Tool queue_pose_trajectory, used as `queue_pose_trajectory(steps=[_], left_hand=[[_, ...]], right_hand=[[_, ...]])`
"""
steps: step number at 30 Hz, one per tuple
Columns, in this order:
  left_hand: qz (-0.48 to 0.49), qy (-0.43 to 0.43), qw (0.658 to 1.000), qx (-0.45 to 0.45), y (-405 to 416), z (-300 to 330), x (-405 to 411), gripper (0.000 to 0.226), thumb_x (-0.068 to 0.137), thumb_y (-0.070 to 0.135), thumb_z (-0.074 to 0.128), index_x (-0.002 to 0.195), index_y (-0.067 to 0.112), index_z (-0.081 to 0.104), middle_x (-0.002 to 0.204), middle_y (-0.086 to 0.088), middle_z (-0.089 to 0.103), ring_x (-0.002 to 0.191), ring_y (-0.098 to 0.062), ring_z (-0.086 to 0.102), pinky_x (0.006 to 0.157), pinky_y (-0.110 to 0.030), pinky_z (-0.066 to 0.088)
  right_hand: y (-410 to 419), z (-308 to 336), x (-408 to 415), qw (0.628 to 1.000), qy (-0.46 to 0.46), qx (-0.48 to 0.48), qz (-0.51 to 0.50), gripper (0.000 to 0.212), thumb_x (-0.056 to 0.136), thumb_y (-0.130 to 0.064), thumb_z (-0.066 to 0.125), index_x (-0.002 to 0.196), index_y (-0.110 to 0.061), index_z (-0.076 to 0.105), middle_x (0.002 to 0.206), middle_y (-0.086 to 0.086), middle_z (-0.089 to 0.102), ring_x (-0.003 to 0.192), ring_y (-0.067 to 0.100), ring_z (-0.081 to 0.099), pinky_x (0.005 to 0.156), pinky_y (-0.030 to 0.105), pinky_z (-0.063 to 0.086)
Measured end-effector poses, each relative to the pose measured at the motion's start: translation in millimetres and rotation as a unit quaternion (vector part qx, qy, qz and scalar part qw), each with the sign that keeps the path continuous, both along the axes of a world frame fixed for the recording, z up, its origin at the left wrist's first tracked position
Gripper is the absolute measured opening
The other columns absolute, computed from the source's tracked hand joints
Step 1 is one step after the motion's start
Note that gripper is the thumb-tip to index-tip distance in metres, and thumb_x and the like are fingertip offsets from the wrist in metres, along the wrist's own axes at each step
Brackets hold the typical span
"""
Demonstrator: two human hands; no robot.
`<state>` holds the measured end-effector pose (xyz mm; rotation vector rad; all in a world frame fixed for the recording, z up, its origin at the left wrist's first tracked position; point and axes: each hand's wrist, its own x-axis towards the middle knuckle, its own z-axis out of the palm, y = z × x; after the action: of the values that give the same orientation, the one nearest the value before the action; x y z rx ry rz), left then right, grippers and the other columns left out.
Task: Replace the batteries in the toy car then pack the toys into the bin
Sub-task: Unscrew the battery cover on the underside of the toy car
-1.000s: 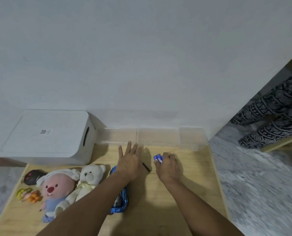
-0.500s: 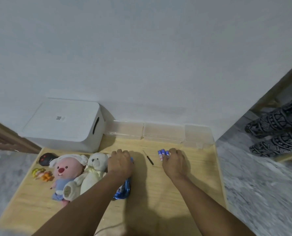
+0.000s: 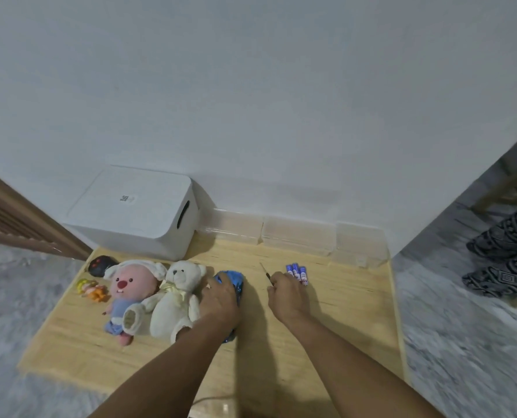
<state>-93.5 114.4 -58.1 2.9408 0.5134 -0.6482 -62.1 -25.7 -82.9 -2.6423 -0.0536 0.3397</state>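
Toy car (image 3: 231, 280) under gripping left hand (image 3: 219, 300); teddy (image 3: 177, 300) alongside; right hand (image 3: 287, 292) perhaps pinches screwdriver (image 3: 265, 271).

A pale wooden table (image 3: 341, 312) carries a white bin (image 3: 136, 218) at its far left corner. Clear boxes (image 3: 296, 236) line the far edge. Plush toys (image 3: 160, 294), a blue toy car (image 3: 236, 280) and batteries (image 3: 296, 271) lie mid-table.

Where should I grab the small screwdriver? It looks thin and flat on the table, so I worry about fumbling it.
Pinch the dark handle end of the screwdriver, coming from above on the near side by the right hand. It lies flat on the table, its thin shaft pointing away, so the thicker handle probably gives fingertips more purchase.
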Motion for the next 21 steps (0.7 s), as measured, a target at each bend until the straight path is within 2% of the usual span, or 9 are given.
queue_pose_trajectory(steps=[4,7,9,11,13,15,17,19,21], left_hand=[[0.010,-0.008,0.998,-0.056,2.6,2.1,1.0,0.075,0.084,0.022,0.064,0.144,0.009,0.022,0.133,-0.016,0.045,0.122,-0.031,0.050,0.098,-0.035,0.044],[0.036,-0.033,0.992,-0.119,6.6,6.1,4.5,0.071,0.073,0.022,0.072,0.135,0.014,0.038,0.121,-0.010,0.055,0.112,-0.026,0.056,0.094,-0.034,0.050],[0.076,-0.062,0.977,-0.188,11.4,12.8,7.9,0.062,0.067,0.022,0.077,0.122,0.016,0.047,0.111,-0.004,0.061,0.102,-0.021,0.060,0.085,-0.030,0.052],[0.129,-0.085,0.949,-0.274,17.5,20.7,11.4,0.059,0.064,0.020,0.083,0.112,0.020,0.050,0.103,0.000,0.063,0.094,-0.018,0.061,0.079,-0.028,0.050],[0.203,-0.102,0.888,-0.400,26.4,25.0,15.0,0.060,0.061,0.013,0.087,0.112,0.015,0.057,0.097,-0.002,0.069,0.088,-0.021,0.066,0.080,-0.034,0.055],[0.301,-0.104,0.791,-0.523,37.4,27.8,17.9,0.059,0.064,0.002,0.085,0.115,0.011,0.056,0.096,-0.009,0.072,0.084,-0.028,0.070,0.075,-0.040,0.058],[0.364,-0.093,0.699,-0.609,48.0,30.2,19.9,0.056,0.072,-0.002,0.077,0.122,0.010,0.053,0.100,-0.014,0.071,0.084,-0.031,0.070,0.066,-0.037,0.056],[0.381,-0.084,0.642,-0.660,57.0,33.0,20.8,0.052,0.078,-0.001,0.069,0.128,0.005,0.053,0.099,-0.014,0.069,0.082,-0.028,0.067,0.064,-0.035,0.054],[0.396,-0.072,0.596,-0.695,65.9,31.8,21.7,0.054,0.074,0.004,0.067,0.127,0.001,0.055,0.098,-0.016,0.064,0.084,-0.029,0.062,0.074,-0.038,0.053]], right_hand=[[3.7,3.2,7.1,0.999,0.009,-0.045,0.015,0.021,0.096,-0.018,0.050,0.115,-0.011,0.058,0.115,0.005,0.060,0.103,0.027,0.059,0.076,0.034,0.047],[6.3,3.5,9.4,0.997,0.013,-0.069,0.027,0.022,0.095,-0.009,0.048,0.114,-0.010,0.058,0.115,0.007,0.060,0.101,0.027,0.060,0.071,0.034,0.044],[8.3,3.8,9.2,0.996,0.016,-0.078,0.028,0.023,0.094,-0.006,0.048,0.114,-0.009,0.058,0.115,0.008,0.061,0.102,0.027,0.060,0.070,0.033,0.042],[10.2,4.4,10.0,0.996,0.021,-0.082,0.020,0.024,0.093,-0.004,0.046,0.112,-0.008,0.059,0.114,0.010,0.062,0.103,0.028,0.060,0.072,0.034,0.043],[13.3,6.6,10.5,0.996,0.031,-0.078,0.000,0.027,0.091,0.000,0.042,0.110,-0.007,0.061,0.113,0.012,0.063,0.103,0.030,0.060,0.071,0.034,0.042],[16.7,9.5,11.2,0.997,0.032,-0.062,-0.026,0.027,0.091,0.000,0.043,0.106,-0.009,0.063,0.109,0.011,0.065,0.099,0.029,0.061,0.068,0.032,0.040],[19.5,14.0,13.1,0.998,0.018,-0.032,-0.058,0.024,0.089,-0.004,0.046,0.101,-0.010,0.065,0.105,0.007,0.064,0.093,0.027,0.060,0.065,0.030,0.041],[21.9,21.8,16.6,0.995,0.008,0.018,-0.099,0.021,0.088,-0.011,0.048,0.100,-0.013,0.065,0.105,0.003,0.060,0.093,0.025,0.057,0.067,0.029,0.040],[23.4,31.2,20.4,0.989,0.009,0.078,-0.128,0.018,0.091,-0.017,0.049,0.103,-0.015,0.063,0.106,0.003,0.057,0.093,0.025,0.056,0.068,0.029,0.040]])
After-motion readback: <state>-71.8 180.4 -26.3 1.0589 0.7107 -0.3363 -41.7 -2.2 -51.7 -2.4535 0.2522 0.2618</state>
